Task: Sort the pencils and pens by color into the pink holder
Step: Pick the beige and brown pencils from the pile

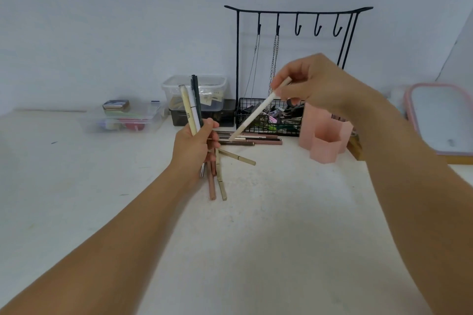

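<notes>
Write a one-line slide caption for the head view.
Left hand grips a bundle of pens while right hand pinches a slim white pencil near the pink plastic holder.

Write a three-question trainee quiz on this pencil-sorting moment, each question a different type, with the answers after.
1. True or false: the right hand holds a white pencil in the air, apart from the pink holder.
2. Multiple choice: what does the left hand grip? A) nothing B) a bundle of pens and pencils C) a chain
3. Fill in: behind the holder, a black stand carries a row of ____.

Key: 1 true. 2 B. 3 hooks.
</notes>
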A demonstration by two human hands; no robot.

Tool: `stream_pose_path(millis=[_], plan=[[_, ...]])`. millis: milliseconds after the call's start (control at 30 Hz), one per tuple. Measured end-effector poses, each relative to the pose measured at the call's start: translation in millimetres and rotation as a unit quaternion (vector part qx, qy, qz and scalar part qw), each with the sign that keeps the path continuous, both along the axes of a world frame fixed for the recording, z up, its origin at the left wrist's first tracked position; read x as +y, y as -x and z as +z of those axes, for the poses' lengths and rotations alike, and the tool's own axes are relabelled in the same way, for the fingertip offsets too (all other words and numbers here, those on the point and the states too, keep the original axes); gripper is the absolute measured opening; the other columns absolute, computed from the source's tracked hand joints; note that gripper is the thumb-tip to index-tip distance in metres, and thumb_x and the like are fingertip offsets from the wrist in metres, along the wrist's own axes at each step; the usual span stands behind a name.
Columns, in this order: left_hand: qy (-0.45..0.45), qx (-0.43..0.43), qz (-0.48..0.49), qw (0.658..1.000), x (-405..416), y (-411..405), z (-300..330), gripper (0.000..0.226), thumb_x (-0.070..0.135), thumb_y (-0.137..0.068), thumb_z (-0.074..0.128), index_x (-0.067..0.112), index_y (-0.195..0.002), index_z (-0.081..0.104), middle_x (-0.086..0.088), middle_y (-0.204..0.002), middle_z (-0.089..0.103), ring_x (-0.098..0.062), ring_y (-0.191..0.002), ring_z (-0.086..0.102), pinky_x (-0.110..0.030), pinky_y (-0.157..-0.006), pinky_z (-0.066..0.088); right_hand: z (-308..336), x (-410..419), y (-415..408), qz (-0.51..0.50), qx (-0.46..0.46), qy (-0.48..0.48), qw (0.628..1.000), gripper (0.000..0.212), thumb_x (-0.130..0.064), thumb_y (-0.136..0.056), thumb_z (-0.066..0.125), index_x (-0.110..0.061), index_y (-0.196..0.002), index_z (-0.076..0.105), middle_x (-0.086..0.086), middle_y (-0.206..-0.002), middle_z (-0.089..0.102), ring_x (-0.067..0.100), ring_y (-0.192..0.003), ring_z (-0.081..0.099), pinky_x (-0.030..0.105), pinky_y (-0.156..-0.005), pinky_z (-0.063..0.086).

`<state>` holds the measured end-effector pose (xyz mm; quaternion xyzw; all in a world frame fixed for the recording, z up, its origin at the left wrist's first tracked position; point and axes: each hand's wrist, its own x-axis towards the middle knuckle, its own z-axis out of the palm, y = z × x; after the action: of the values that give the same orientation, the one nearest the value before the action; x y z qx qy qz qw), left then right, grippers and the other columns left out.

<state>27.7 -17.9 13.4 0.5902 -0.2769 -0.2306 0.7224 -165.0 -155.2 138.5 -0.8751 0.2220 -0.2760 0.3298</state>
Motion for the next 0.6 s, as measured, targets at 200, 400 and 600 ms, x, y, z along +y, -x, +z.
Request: stream_pose_path(millis=[200, 400, 600], plan=[[-0.013, 0.050, -0.157, 0.986, 7.8, 19.1, 8.4, 0.033, 0.036, -0.104, 0.054, 0.009, -0.111, 0.071, -0.011, -0.091, 0.077, -0.018, -0.074, 0.074, -0.025, -0.046, 0.054, -7.7, 23.1, -22.2, 0.066, -0.036, -0.068, 0.995, 0.025, 0.002, -0.088, 0.067, -0.008, -0.111, 0.067, 0.017, -0.090, 0.073, 0.014, -0.074, 0.069, 0.023, -0.070, 0.058], [-0.025, 0.060, -0.251, 0.966, 10.3, 20.7, 8.1, 0.042, 0.055, -0.087, 0.059, 0.015, -0.095, 0.061, 0.003, -0.057, 0.040, -0.007, -0.043, 0.035, -0.016, -0.031, 0.025, -33.8, 28.4, -49.7, 0.059, -0.083, -0.058, 0.993, 0.032, 0.001, -0.088, 0.071, -0.006, -0.119, 0.062, 0.015, -0.080, 0.071, 0.014, -0.070, 0.070, 0.023, -0.070, 0.059], [-0.017, 0.073, -0.193, 0.978, 8.9, 13.2, 8.2, 0.038, 0.036, -0.089, 0.073, 0.023, -0.072, 0.042, 0.007, -0.053, 0.030, -0.005, -0.039, 0.022, -0.016, -0.030, 0.020, -57.4, 25.8, -66.3, 0.062, -0.169, -0.147, 0.973, 0.028, -0.015, -0.094, 0.069, -0.010, -0.121, 0.063, 0.009, -0.096, 0.076, 0.017, -0.086, 0.073, 0.029, -0.075, 0.061]])
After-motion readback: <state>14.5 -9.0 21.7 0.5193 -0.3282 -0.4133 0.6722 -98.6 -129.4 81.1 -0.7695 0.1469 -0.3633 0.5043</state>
